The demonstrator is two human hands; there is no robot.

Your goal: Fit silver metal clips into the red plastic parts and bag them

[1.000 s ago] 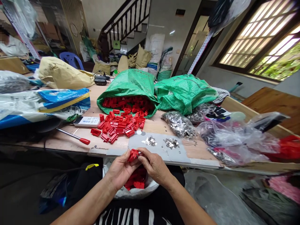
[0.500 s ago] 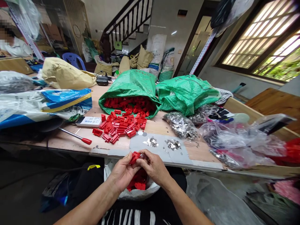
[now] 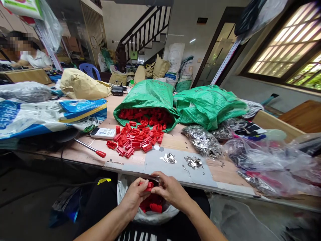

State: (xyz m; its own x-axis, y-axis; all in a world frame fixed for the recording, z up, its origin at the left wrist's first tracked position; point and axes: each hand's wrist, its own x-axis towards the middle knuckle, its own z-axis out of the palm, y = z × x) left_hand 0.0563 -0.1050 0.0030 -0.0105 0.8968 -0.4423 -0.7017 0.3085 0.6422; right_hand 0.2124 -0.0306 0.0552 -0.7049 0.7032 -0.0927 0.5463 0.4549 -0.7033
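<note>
My left hand is closed, pinching a small red plastic housing between thumb and fingers. Beside it, my right hand has its thumb and forefinger apart, the thumb tip at the right end of the housing. Any small piece in the right fingers is too hard to make out. Both hands are above a white sack on my lap, with several more red housings inside. On the table ahead lies a heap of red housings, beside two small piles of shiny metal pieces, a left pile and a right pile.
A green woven sack spills housings onto the table. Another green sack and a clear bag of metal pieces lie to its right. A red-handled lever and a white box-shaped device are at left. A person sits far left.
The view has shifted, so the scene appears farther right and lower. My right fingers have spread away from the housing, which stays in my left hand.
</note>
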